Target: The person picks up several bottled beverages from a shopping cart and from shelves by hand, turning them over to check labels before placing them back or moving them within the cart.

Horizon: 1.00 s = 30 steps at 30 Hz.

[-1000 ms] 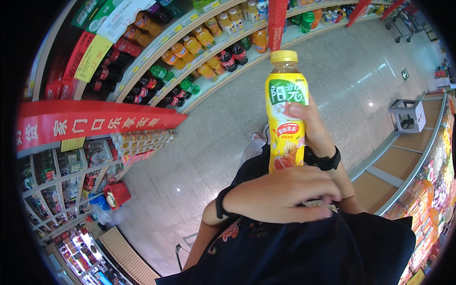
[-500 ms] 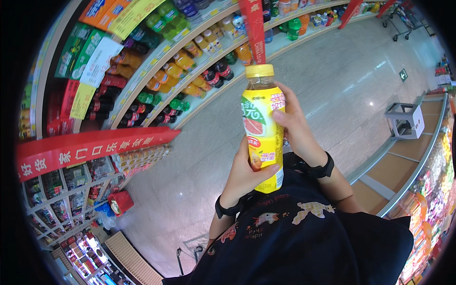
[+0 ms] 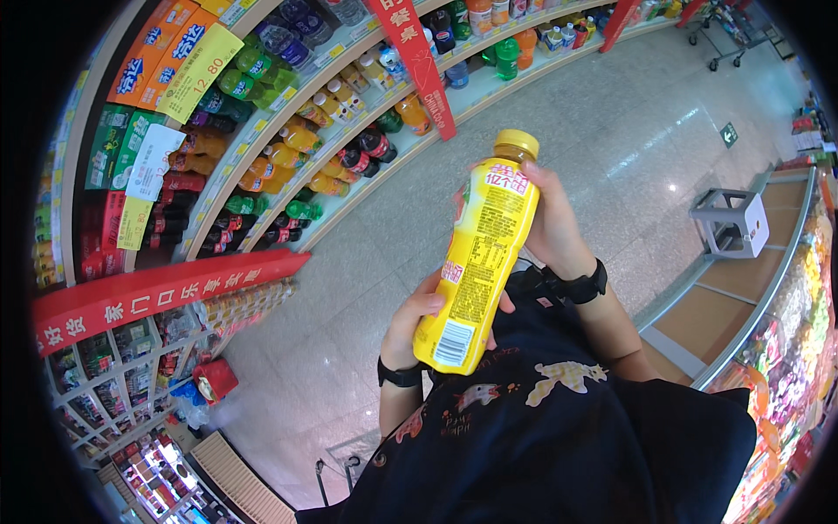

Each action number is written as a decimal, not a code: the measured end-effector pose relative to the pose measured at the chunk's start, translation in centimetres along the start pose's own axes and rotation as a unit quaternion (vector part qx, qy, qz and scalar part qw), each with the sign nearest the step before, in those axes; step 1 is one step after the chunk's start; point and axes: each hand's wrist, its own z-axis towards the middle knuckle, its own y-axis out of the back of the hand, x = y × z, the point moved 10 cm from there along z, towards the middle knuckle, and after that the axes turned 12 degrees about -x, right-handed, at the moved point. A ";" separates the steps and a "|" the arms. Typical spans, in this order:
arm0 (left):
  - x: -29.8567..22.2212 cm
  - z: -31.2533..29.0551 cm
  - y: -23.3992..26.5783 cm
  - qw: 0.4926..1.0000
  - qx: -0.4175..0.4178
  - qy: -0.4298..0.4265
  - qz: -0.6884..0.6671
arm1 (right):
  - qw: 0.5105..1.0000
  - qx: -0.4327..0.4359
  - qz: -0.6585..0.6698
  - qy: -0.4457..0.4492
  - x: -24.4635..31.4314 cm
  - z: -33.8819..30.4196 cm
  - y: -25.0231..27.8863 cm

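A yellow drink bottle [image 3: 487, 253] with a yellow screw cap is held between my two hands, tilted with its cap toward the upper right. Its back label faces up, showing dense print and a white barcode near the base. My left hand [image 3: 408, 323] grips the lower part, thumb on the near side and fingertips showing past the far edge. My right hand [image 3: 554, 223] is closed round the upper part just below the cap, with most of its fingers hidden behind the bottle. Both wrists wear black bands.
Store shelves [image 3: 288, 113] of bottled drinks curve along the left and far side, with red banner strips [image 3: 175, 297]. A grey stool [image 3: 731, 223] stands at right beside a low display [image 3: 777, 288] of colourful packages. A shopping cart [image 3: 729, 35] is far right; a red basket [image 3: 215, 381] lies lower left.
The bottle has been turned about its length, from the front label with fruit pictures to the back label with barcode. It leans more to the right now, and my left hand sits lower and farther left.
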 end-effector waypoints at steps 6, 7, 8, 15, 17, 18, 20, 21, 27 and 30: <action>-3.4 -1.2 3.3 0.975 -0.127 -0.142 0.114 | 0.995 0.005 -0.059 0.081 3.6 -1.4 -0.5; -3.8 -1.3 4.0 0.971 -0.139 -0.161 0.110 | 0.995 0.006 -0.059 0.079 3.5 -1.6 -0.4; -3.6 -1.2 4.3 0.971 -0.140 -0.162 0.110 | 0.995 -0.018 -0.057 0.082 3.4 -1.7 0.2; -6.2 -2.9 4.7 0.901 -0.254 -0.312 0.163 | 0.989 -0.068 -0.109 0.076 3.8 -2.4 1.6; -5.7 -3.2 5.2 0.915 -0.243 -0.291 0.138 | 0.984 -0.055 -0.135 0.104 4.4 -2.7 1.2; -5.6 -3.4 5.2 0.915 -0.243 -0.292 0.137 | 0.977 -0.041 -0.161 0.132 4.9 -2.9 0.8; -5.2 -3.7 6.3 0.919 -0.273 -0.258 0.121 | 0.971 -0.056 -0.165 0.162 5.6 -3.3 0.4; -5.3 -3.9 6.4 0.919 -0.273 -0.258 0.120 | 0.965 -0.069 -0.168 0.191 6.1 -3.5 0.4; -5.3 -5.9 8.1 0.858 -0.406 -0.294 0.114 | 0.877 -0.159 -0.349 0.288 7.6 -5.4 1.6; -5.1 -6.8 7.4 0.849 -0.386 -0.302 0.198 | 0.890 -0.219 -0.360 0.177 6.5 -5.4 2.9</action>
